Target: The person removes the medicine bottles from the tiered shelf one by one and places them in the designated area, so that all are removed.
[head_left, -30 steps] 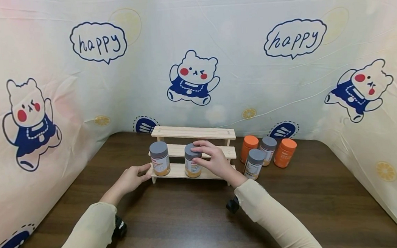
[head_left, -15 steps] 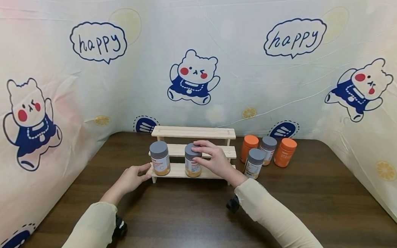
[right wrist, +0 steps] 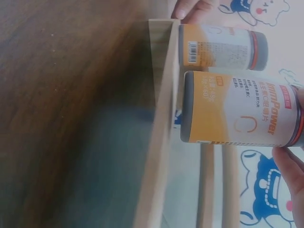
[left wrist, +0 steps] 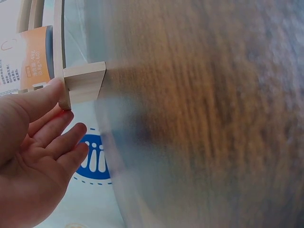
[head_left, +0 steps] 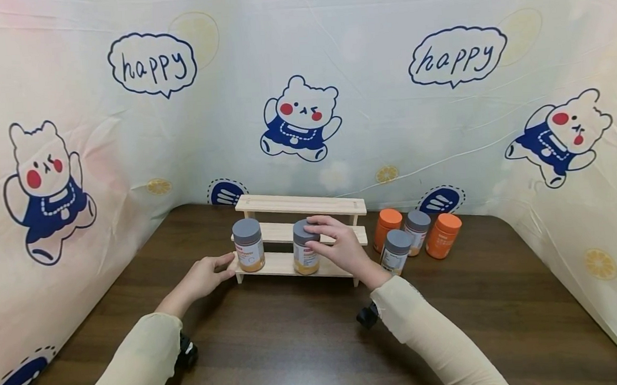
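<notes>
A three-tier wooden display rack [head_left: 309, 205] stands on the table. At the left end of its lowest shelf, my left hand [head_left: 204, 276] pinches the board; the left wrist view shows the thumb [left wrist: 56, 90] on top and fingers beneath. My right hand [head_left: 344, 250] holds a grey-lidded supplement bottle [head_left: 306, 258] by the lid, upright at the lowest shelf. In the right wrist view that bottle [right wrist: 237, 110] has a white and orange label facing outward. Left of it, another grey-lidded bottle [head_left: 249, 250] sits upright on the same shelf.
Right of the rack stand two orange bottles, one behind [head_left: 387, 230] and one farther right [head_left: 443, 237]. Two grey-lidded bottles, a rear one [head_left: 417, 233] and a front one [head_left: 395, 252], stand between them. A printed cloth [head_left: 299, 46] surrounds the brown table [head_left: 275, 347].
My right hand has shifted slightly to the right along the lowest shelf, taking its bottle with it. The gap between the two bottles has widened. My left hand keeps its place.
</notes>
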`<act>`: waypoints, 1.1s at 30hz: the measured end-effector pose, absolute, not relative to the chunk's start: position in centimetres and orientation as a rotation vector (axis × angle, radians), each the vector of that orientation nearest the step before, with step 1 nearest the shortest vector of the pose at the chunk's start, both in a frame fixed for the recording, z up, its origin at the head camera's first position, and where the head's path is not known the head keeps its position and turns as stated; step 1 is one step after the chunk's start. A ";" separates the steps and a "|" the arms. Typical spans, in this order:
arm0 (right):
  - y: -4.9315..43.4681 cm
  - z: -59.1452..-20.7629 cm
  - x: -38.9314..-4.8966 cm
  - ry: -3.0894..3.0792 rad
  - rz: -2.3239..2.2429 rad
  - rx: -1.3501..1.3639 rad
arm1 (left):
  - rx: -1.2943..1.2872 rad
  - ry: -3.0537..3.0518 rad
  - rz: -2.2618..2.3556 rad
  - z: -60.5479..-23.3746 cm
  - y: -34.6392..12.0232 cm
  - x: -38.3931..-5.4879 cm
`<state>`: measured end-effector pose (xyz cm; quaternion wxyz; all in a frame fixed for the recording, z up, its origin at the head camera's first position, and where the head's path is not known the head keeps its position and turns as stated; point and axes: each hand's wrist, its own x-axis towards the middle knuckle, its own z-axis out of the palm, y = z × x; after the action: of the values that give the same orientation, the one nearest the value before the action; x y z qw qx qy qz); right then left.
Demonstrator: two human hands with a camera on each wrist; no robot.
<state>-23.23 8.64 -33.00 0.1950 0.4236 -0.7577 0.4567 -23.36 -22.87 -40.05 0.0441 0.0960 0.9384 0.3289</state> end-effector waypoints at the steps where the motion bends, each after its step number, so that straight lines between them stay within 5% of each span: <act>1: 8.8 -32.9 -23.2 -2.124 1.276 1.182 | 0.294 2.869 1.005 -40.1 -22.9 -23.4; 33: 16.6 -26.7 -20.7 -2.112 1.242 0.817 | 0.310 2.872 0.987 -40.2 -22.9 -23.4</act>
<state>-20.67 16.57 -26.67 0.2758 0.3041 -0.7859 0.4624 -23.39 -22.89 -40.18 0.0447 0.1016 0.9399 0.3230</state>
